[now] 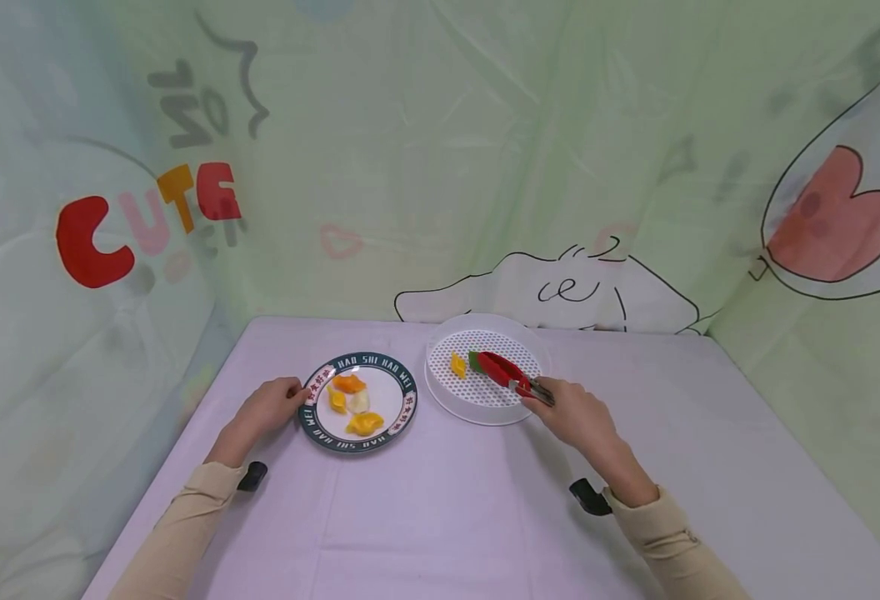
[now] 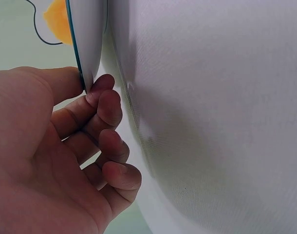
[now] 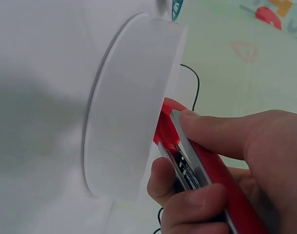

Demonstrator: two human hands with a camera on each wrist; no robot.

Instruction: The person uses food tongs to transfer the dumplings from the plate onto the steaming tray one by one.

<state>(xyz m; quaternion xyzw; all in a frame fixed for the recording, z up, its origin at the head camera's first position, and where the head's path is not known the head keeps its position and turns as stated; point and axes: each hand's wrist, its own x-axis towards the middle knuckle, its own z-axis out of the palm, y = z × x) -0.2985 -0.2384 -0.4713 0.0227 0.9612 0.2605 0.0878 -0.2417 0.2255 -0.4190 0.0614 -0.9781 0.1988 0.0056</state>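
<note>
My left hand pinches the left rim of a round plate with a dark green lettered border; in the left wrist view, thumb and index finger meet at its edge. Several dumpling-like pieces, yellow, orange and whitish, lie on the plate. In my right hand is a pair of red-tipped metal tongs, gripped around the handles. Their tips reach into a white round steamer basket with a perforated base, at a green piece. Whether the tips clasp it I cannot tell. A yellow piece lies left of it.
A pale lilac cloth covers the table. Printed fabric hangs behind and at both sides, close to the table's back edge. The basket stands near that edge, right of the plate.
</note>
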